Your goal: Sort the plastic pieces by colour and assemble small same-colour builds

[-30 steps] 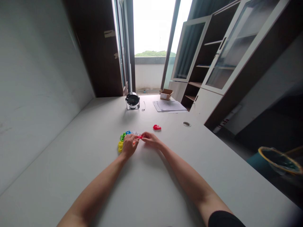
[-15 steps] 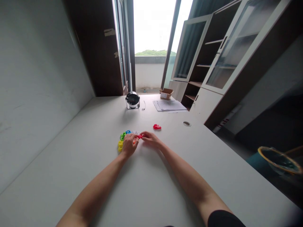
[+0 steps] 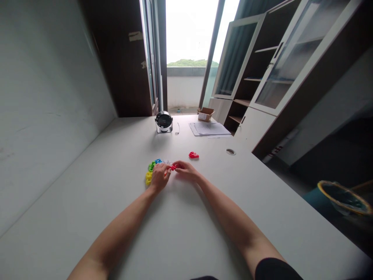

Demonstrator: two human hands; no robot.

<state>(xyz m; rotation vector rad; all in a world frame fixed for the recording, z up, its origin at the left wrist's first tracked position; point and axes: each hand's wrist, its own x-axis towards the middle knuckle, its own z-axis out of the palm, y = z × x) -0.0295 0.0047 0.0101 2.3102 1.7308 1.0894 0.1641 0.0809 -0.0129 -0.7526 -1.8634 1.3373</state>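
Between my two hands is a small red plastic piece (image 3: 173, 167). The fingertips of my right hand (image 3: 185, 170) pinch its right side. My left hand (image 3: 160, 175) grips it from the left, its fingers curled and partly hiding it. Around my left hand sits a curved cluster of chunky plastic pieces: a yellow piece (image 3: 148, 178), a green piece (image 3: 151, 166), a blue piece (image 3: 158, 161) and a whitish piece (image 3: 167, 161). A bit of orange-red shows beneath my left fingers. Whether the pieces are joined, I cannot tell.
Loose red pieces (image 3: 194, 155) lie beyond my right hand on the white table (image 3: 186, 225). Farther back stand a round black-and-silver device (image 3: 164, 121), papers (image 3: 210, 129) and an open cardboard box (image 3: 206, 114). A cable hole (image 3: 230, 152) is near the right edge.
Both hands stay at the same spot on the table. The red piece between them looks slightly turned, with more of it showing. The camera view has shifted a little.
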